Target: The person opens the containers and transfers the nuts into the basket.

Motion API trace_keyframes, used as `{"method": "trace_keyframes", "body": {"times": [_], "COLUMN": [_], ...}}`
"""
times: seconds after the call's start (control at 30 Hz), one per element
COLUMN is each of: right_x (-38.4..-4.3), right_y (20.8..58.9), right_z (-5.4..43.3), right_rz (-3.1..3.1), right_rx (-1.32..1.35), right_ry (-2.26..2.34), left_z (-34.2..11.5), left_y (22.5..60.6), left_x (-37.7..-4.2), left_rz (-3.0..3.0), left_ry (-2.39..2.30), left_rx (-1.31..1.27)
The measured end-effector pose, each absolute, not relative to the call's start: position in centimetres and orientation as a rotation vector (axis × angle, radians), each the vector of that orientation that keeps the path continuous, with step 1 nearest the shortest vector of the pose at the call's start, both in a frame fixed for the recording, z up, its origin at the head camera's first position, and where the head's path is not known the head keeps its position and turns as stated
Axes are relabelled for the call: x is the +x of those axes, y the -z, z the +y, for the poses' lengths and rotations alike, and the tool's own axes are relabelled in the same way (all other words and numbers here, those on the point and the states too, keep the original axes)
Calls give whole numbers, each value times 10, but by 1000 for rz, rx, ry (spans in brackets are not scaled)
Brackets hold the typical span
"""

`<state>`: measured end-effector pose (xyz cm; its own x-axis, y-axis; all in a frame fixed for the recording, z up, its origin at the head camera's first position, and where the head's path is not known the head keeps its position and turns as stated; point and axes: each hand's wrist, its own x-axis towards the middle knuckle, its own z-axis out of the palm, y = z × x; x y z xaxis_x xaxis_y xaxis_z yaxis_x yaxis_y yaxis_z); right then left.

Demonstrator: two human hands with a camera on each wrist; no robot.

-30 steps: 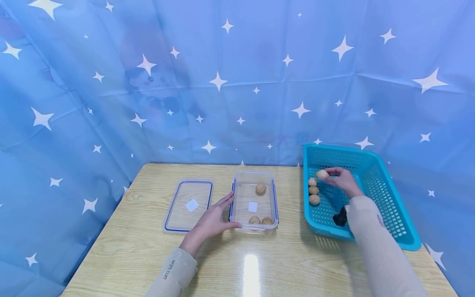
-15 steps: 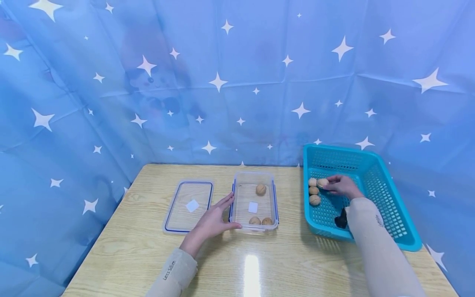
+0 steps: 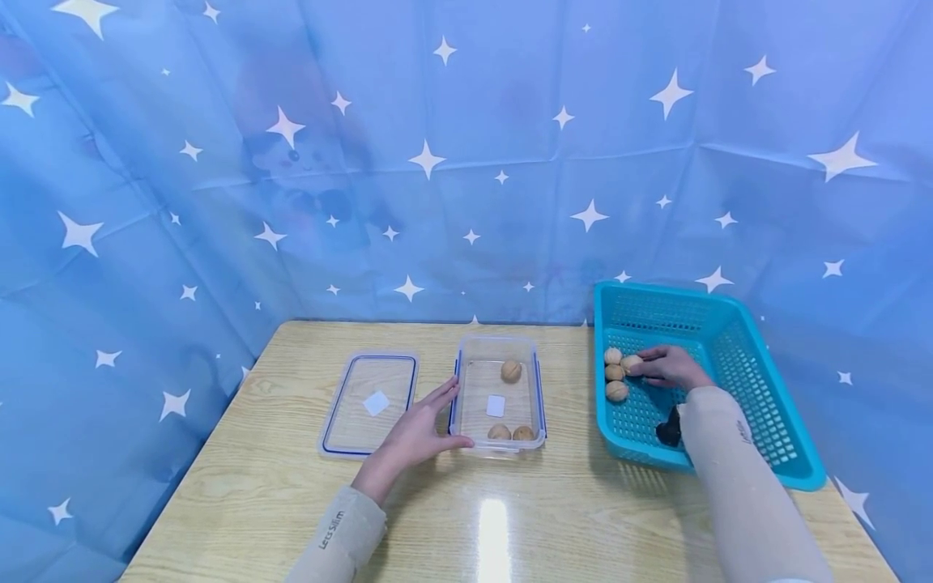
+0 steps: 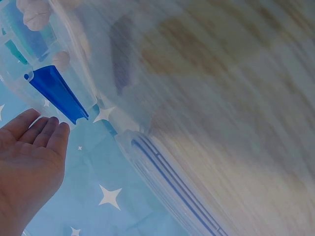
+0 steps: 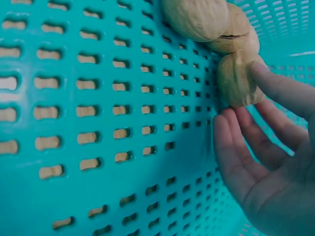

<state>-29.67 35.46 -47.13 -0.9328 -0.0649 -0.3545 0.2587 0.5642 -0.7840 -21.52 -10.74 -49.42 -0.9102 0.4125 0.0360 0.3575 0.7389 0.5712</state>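
Observation:
In the teal basket, my right hand pinches a walnut between thumb and fingers. The right wrist view shows the thumb pressed on the side of this walnut, which sits against other walnuts. Along the basket's left side, several walnuts stand in a row. My left hand is spread at a clear plastic box, its fingertips at the left side and its thumb at the near corner. Inside that box lie a walnut at the back and two walnuts at the front.
Left of the box, a clear lid with a blue seal lies flat on the wooden table, partly behind my left hand. A black object shows by the right sleeve. A blue star-patterned curtain hangs behind the table.
My right hand has lowered the pinched walnut, bringing it down beside the row in the basket. The left hand and the box have stayed put.

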Motion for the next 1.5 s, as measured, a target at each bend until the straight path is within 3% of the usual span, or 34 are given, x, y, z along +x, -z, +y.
{"method": "trace_keyframes", "body": {"times": [0.43,1.07,1.5], "right_x": [-315,-307,-290], "right_y": [477,426,403], "right_z": [370,319,277], "right_rz": [2436,2487,2489], "right_rx": [170,8,-239], "right_ry": [1593,1605,1597], "left_z": [-109,-108,-109], "left_y": [492,492,492], "left_x": [-215,-213,-214], "left_rz": [2836,2826,2821], "left_ry": [-938,-953,-948], "left_rx": [623,622,611]}}
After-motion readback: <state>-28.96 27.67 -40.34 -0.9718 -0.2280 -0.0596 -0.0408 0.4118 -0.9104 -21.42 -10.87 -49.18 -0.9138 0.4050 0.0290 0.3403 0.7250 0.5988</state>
